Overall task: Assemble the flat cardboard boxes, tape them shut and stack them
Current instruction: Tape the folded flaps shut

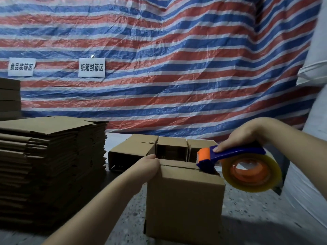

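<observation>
An assembled cardboard box (184,200) stands on the speckled floor in front of me, its top flaps folded closed with a seam between them. My left hand (150,165) grips the box's top left edge. My right hand (242,138) holds a blue and orange tape dispenser (230,156) with a roll of clear tape (251,172). The dispenser's head rests on the right end of the top seam. Behind the box lie three assembled boxes (134,147) on their sides, open ends towards me.
A tall stack of flat cardboard boxes (49,167) fills the left side. More stacked cardboard (9,98) sits at the far left. A red, white and blue striped tarp (177,68) with two paper signs hangs behind. White wrapped material (309,183) stands at the right.
</observation>
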The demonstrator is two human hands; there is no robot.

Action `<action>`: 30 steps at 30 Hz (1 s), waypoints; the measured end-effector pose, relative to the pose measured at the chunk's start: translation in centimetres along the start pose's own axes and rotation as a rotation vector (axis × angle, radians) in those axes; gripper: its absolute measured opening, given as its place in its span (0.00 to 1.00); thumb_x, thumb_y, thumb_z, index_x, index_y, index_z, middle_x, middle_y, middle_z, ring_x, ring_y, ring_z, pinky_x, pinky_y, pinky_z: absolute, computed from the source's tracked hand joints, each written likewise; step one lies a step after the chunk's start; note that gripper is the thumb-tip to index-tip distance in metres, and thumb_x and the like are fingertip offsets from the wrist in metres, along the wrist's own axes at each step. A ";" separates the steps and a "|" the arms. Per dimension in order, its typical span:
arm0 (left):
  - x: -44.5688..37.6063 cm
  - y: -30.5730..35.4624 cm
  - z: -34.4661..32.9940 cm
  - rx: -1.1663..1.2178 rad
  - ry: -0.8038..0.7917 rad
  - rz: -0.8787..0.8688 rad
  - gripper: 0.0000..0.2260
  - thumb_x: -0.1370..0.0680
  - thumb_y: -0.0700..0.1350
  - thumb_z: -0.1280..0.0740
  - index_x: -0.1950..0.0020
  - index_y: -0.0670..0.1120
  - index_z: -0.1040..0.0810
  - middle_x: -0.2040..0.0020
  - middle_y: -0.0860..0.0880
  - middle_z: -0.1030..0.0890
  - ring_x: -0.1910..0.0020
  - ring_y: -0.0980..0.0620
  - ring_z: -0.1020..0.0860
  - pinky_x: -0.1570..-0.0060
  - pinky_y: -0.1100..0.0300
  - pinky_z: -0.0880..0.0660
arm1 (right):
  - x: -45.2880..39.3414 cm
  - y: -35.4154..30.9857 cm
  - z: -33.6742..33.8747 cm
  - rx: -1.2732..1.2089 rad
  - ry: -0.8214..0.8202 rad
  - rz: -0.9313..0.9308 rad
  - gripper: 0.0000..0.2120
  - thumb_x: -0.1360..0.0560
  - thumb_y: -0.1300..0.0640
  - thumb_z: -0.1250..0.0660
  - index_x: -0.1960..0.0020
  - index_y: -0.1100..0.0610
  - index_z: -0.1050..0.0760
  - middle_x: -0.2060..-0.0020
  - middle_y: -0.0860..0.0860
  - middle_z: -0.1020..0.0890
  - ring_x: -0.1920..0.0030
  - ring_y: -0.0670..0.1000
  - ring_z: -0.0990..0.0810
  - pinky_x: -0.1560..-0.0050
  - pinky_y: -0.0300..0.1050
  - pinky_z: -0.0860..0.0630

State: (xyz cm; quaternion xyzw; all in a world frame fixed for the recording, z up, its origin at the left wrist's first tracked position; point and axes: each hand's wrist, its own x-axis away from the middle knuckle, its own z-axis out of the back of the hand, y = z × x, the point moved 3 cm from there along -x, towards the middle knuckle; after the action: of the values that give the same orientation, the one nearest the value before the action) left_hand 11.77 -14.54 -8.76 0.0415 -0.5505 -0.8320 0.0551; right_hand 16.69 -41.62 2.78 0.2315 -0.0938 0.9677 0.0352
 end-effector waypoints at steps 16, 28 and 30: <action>-0.9 4.7 -3.6 -0.979 -0.292 -0.195 0.19 0.14 0.47 0.52 0.23 0.46 0.36 0.26 0.43 0.33 0.27 0.43 0.34 0.30 0.50 0.39 | -0.2 0.7 0.2 -0.037 0.007 0.047 0.43 0.44 0.29 0.25 0.38 0.55 0.23 0.49 0.56 0.13 0.48 0.55 0.14 0.49 0.46 0.18; -1.3 4.1 -3.5 -0.929 -0.249 -0.218 0.19 0.14 0.52 0.51 0.26 0.49 0.33 0.28 0.44 0.30 0.29 0.42 0.33 0.29 0.41 0.39 | 0.3 4.1 0.0 -0.012 -0.025 -0.084 0.42 0.41 0.29 0.26 0.39 0.58 0.22 0.54 0.55 0.13 0.58 0.52 0.14 0.56 0.43 0.18; -1.2 4.2 -3.2 -0.944 -0.190 -0.225 0.20 0.15 0.56 0.51 0.30 0.49 0.30 0.31 0.45 0.27 0.30 0.43 0.31 0.28 0.37 0.43 | 0.4 4.3 -0.2 -0.029 -0.027 -0.085 0.42 0.42 0.29 0.26 0.39 0.59 0.22 0.54 0.55 0.13 0.58 0.52 0.14 0.57 0.43 0.18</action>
State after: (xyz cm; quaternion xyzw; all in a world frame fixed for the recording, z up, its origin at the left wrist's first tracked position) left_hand 13.56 -18.94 -6.12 -0.0049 -0.1080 -0.9915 -0.0729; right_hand 15.78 -45.81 2.09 0.2478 -0.0985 0.9606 0.0784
